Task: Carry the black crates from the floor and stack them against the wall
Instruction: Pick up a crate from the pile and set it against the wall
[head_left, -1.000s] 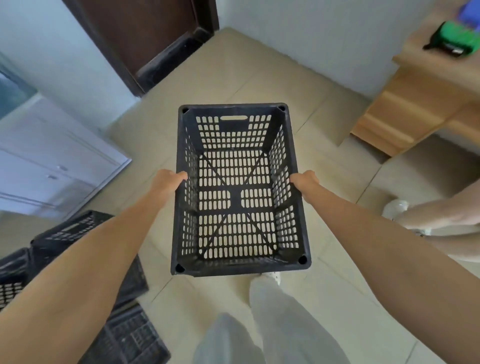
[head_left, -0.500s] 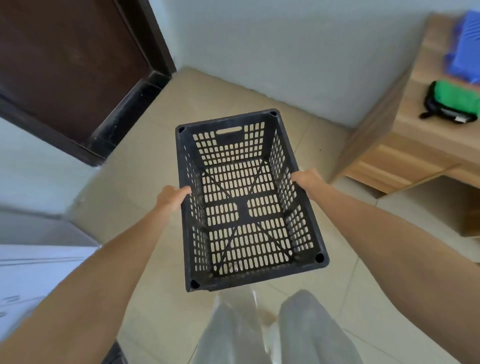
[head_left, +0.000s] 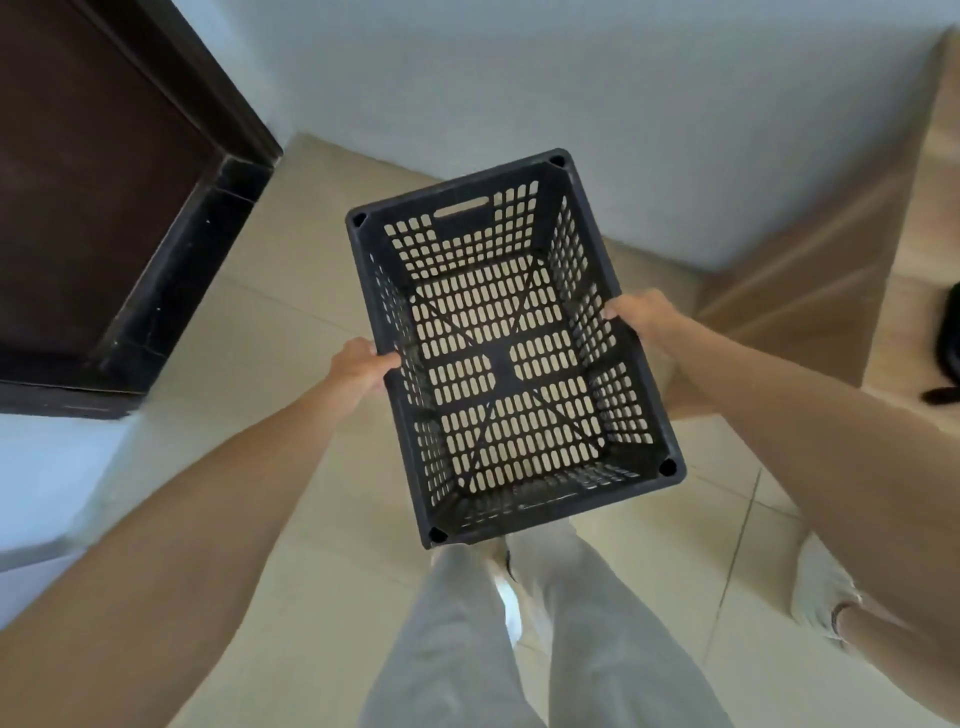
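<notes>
Carrying step. The empty crate (head_left: 511, 343) hangs level above the floor (head_left: 291, 291), near the wall (head_left: 597, 93). Left hand (head_left: 358, 366) and right hand (head_left: 641, 314) each clasp a long rim. Best practice: keep the hands opposed, approach squarely, lower flush to the wall.

Pale beige tiled floor (head_left: 291, 332) runs to a light grey wall (head_left: 597, 93), dark brown wooden door (head_left: 88, 171) left, light wooden cabinet (head_left: 810, 291) right.

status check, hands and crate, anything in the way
Left hand and right hand grip black crate, airborne. Wall ahead. Floor path open.
</notes>
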